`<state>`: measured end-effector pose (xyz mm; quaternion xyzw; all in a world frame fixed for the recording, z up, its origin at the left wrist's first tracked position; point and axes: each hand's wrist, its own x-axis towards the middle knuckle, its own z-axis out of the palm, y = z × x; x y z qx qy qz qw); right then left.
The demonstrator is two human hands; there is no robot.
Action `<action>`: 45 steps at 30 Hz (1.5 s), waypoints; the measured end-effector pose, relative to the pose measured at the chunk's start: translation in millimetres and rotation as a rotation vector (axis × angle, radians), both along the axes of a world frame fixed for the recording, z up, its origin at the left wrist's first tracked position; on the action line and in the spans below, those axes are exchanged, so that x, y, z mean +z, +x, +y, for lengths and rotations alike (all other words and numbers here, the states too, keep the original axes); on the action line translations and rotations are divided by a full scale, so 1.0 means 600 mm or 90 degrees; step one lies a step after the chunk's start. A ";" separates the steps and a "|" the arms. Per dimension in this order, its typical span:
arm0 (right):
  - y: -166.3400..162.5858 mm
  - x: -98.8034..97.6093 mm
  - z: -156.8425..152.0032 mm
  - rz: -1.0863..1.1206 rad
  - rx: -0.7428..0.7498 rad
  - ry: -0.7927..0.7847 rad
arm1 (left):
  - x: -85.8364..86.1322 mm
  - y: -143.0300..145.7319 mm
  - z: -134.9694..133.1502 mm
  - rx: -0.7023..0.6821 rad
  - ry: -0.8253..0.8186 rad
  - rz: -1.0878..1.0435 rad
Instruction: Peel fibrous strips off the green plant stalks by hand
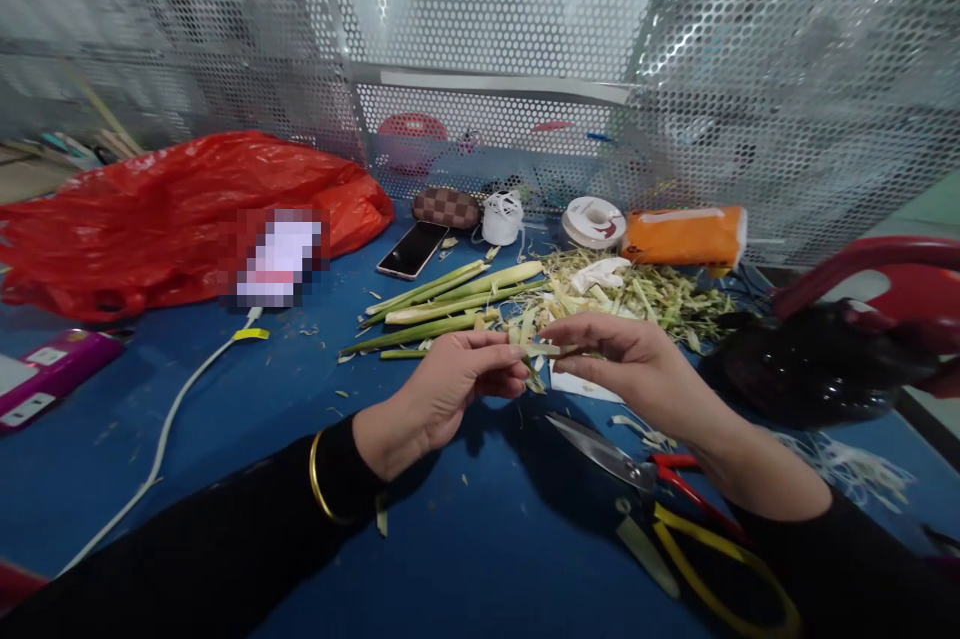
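Note:
Between its thumb and fingers, my left hand (442, 384) pinches a small folded piece of pale green leaf strips (527, 329). From the right, my right hand (649, 369) holds the end of one strip in a thumb-and-finger pinch, the strip stretching across the gap between both hands. Just beyond my hands lie several green leaf stalks (457, 304) and a heap of shredded plant fibre (660, 294). A white sheet (589, 381) shows partly under my right hand. Scissors (607, 449) with red and yellow handles lie open below it, partly covered by my forearm.
Left are a red plastic bag (180, 209), a lit phone (277, 259) on a white cable (172, 419) and a purple power strip (67, 374). A dark phone (414, 249), checkered case (446, 208), string ball (502, 217), ribbon spool (593, 222) and orange packet (682, 236) line the perforated metal panel (487, 9).

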<state>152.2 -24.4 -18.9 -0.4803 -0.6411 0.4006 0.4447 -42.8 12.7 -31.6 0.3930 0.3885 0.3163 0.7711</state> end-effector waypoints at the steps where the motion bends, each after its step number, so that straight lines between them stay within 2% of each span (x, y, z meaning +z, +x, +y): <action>1: -0.001 -0.003 0.000 0.027 -0.015 -0.011 | 0.000 0.000 0.000 -0.005 -0.010 0.000; 5: -0.008 -0.011 -0.001 0.149 -0.054 -0.085 | 0.003 0.002 -0.002 -0.028 -0.022 0.020; 9: -0.015 -0.012 -0.007 0.234 -0.038 -0.172 | 0.004 0.002 -0.004 -0.051 0.017 0.051; 13: -0.020 -0.008 -0.010 0.220 -0.019 -0.175 | 0.005 0.002 -0.006 -0.060 0.051 0.079; 19: -0.027 -0.006 -0.011 0.124 -0.055 -0.142 | 0.004 0.003 -0.007 -0.070 0.057 0.087; 28: -0.038 -0.022 -0.016 0.215 -0.080 -0.218 | 0.001 0.006 -0.009 -0.049 0.082 0.122; 33: -0.040 -0.017 -0.014 0.130 -0.151 -0.200 | 0.002 0.009 -0.010 -0.021 0.105 0.142; 45: -0.042 -0.025 -0.018 -0.106 -0.184 -0.078 | 0.009 0.014 -0.015 -0.013 0.133 0.192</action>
